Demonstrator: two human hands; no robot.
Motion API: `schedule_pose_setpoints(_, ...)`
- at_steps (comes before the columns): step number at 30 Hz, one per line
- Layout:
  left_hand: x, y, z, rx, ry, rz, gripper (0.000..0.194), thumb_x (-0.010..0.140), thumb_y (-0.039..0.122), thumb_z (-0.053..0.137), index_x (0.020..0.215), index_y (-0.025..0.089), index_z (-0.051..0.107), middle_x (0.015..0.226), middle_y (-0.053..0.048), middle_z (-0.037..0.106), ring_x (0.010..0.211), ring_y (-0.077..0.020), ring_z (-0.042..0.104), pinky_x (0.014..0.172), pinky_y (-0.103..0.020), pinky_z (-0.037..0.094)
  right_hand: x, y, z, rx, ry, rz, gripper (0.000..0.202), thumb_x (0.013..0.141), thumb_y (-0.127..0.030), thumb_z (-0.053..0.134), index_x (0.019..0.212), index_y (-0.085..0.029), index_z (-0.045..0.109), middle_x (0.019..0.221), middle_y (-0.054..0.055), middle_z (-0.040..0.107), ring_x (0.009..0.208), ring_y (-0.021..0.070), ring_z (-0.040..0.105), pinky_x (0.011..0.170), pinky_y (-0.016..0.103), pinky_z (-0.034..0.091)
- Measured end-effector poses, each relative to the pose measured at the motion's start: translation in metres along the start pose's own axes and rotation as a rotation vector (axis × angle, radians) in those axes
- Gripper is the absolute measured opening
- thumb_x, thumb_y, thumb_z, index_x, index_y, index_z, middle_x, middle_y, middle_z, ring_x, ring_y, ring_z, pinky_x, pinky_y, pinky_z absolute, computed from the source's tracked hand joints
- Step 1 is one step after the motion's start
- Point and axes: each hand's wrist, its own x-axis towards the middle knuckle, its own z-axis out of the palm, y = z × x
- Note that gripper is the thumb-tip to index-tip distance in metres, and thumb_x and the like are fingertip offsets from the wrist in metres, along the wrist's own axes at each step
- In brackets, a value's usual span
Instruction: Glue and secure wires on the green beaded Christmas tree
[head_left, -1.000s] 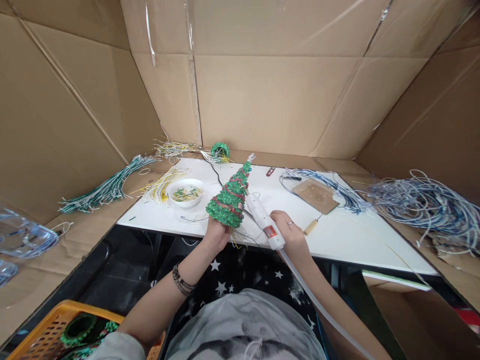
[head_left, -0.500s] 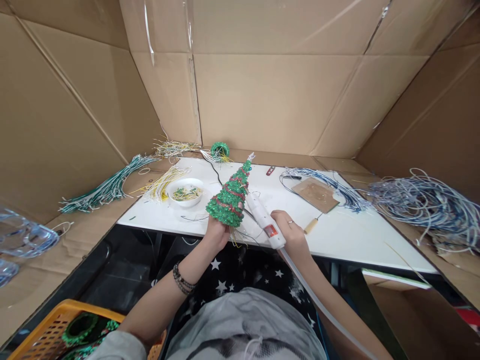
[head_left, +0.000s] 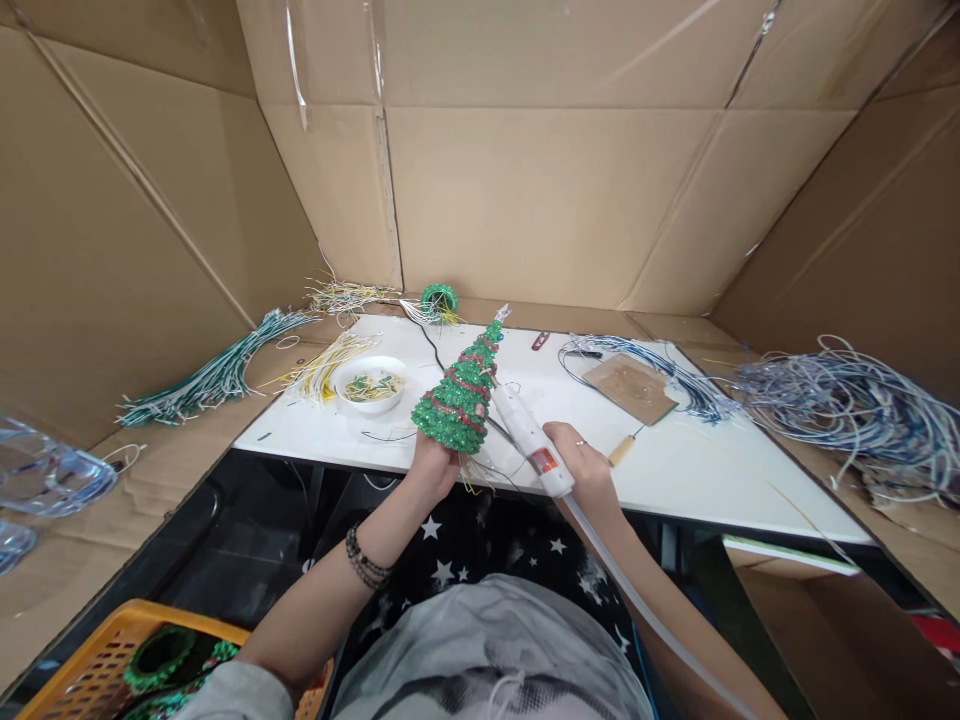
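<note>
Only glue gun (head_left: 531, 440), red label (head_left: 544, 464) unreadable

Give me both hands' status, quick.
Left hand: closed around the base of the green glitter Christmas tree, holding it up.
Right hand: closed on the white hot glue gun, nozzle at the tree.

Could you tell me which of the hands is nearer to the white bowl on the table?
Left. The left hand holds the green tree just right of the white bowl; the right hand, gripping the glue gun, sits farther right.
</note>
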Motion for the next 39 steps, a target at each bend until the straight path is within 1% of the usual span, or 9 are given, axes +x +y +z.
schedule_pose_setpoints(5, 0.0007, -0.0003, -0.0020, 0.007, -0.056, 0.019, 0.030, 0.063, 0.024, 0.087, 0.088, 0.018, 0.073, 0.083, -0.003, 0.075, 0.068, -0.0126, 0.068, 0.064, -0.022, 0.055, 0.0014, -0.0001, -0.0008, -0.017, 0.009, -0.013, 0.021, 0.103, -0.021, 0.038, 0.085, -0.020, 0.050, 0.071, 0.000, 0.057, 0.054, 0.0117, 0.053, 0.052, 0.022, 0.038)
schedule_pose_setpoints(8, 0.0011, -0.0007, -0.0027, 0.010, -0.045, 0.017, 0.031, 0.061, 0.025, 0.088, 0.087, 0.018, 0.073, 0.083, -0.003, 0.075, 0.068, -0.0122, 0.068, 0.063, -0.022, 0.055, 0.0009, 0.0002, -0.0004, -0.017, 0.011, -0.008, 0.021, 0.102, -0.021, 0.037, 0.086, -0.021, 0.050, 0.071, 0.001, 0.058, 0.054, 0.0120, 0.053, 0.051, 0.023, 0.038)
schedule_pose_setpoints(14, 0.0014, -0.0002, -0.0016, -0.026, -0.027, -0.018, 0.030, 0.064, 0.026, 0.086, 0.089, 0.017, 0.072, 0.080, -0.003, 0.075, 0.065, -0.0124, 0.068, 0.061, -0.022, 0.055, -0.0002, 0.0004, 0.0007, 0.005, 0.014, 0.003, 0.018, 0.100, -0.018, 0.040, 0.086, -0.020, 0.052, 0.071, 0.001, 0.059, 0.055, 0.0117, 0.053, 0.052, 0.022, 0.037)
schedule_pose_setpoints(20, 0.0012, -0.0001, -0.0023, -0.029, -0.043, -0.011, 0.026, 0.067, 0.025, 0.084, 0.089, 0.017, 0.072, 0.080, -0.003, 0.075, 0.066, -0.0135, 0.068, 0.063, -0.024, 0.056, -0.0010, 0.0009, 0.0012, 0.009, 0.013, 0.007, 0.019, 0.101, -0.019, 0.040, 0.086, -0.020, 0.053, 0.071, 0.001, 0.059, 0.055, 0.0119, 0.054, 0.052, 0.022, 0.038)
schedule_pose_setpoints(23, 0.0010, 0.0005, -0.0017, -0.012, -0.016, -0.017, 0.022, 0.069, 0.024, 0.082, 0.087, 0.016, 0.072, 0.079, -0.004, 0.074, 0.066, -0.0136, 0.068, 0.064, -0.024, 0.056, -0.0027, 0.0018, 0.0020, -0.011, 0.007, 0.015, 0.022, 0.101, -0.020, 0.039, 0.086, -0.020, 0.054, 0.070, 0.001, 0.060, 0.055, 0.0123, 0.054, 0.052, 0.022, 0.039)
schedule_pose_setpoints(27, 0.0001, 0.0007, -0.0005, 0.008, 0.019, -0.017, 0.022, 0.071, 0.024, 0.080, 0.090, 0.017, 0.072, 0.079, -0.004, 0.074, 0.067, -0.0145, 0.068, 0.064, -0.025, 0.056, -0.0043, 0.0023, 0.0030, -0.026, 0.003, 0.026, 0.022, 0.101, -0.022, 0.040, 0.086, -0.020, 0.055, 0.071, 0.002, 0.060, 0.055, 0.0124, 0.054, 0.053, 0.022, 0.040)
schedule_pose_setpoints(32, -0.0016, 0.0013, 0.0003, 0.009, 0.000, -0.016, 0.020, 0.072, 0.024, 0.079, 0.090, 0.018, 0.072, 0.081, -0.004, 0.075, 0.068, -0.0140, 0.068, 0.065, -0.025, 0.056, -0.0022, 0.0011, 0.0019, 0.015, 0.015, 0.015, 0.022, 0.102, -0.021, 0.038, 0.087, -0.020, 0.054, 0.071, 0.001, 0.060, 0.056, 0.0122, 0.056, 0.053, 0.022, 0.040)
schedule_pose_setpoints(39, -0.0013, 0.0023, 0.0010, -0.008, -0.010, -0.027, 0.020, 0.071, 0.025, 0.080, 0.088, 0.018, 0.072, 0.077, -0.003, 0.073, 0.065, -0.0134, 0.067, 0.062, -0.024, 0.055, -0.0027, 0.0014, 0.0019, 0.015, 0.010, 0.031, 0.023, 0.102, -0.023, 0.038, 0.087, -0.020, 0.055, 0.073, 0.002, 0.061, 0.057, 0.0121, 0.057, 0.053, 0.022, 0.041)
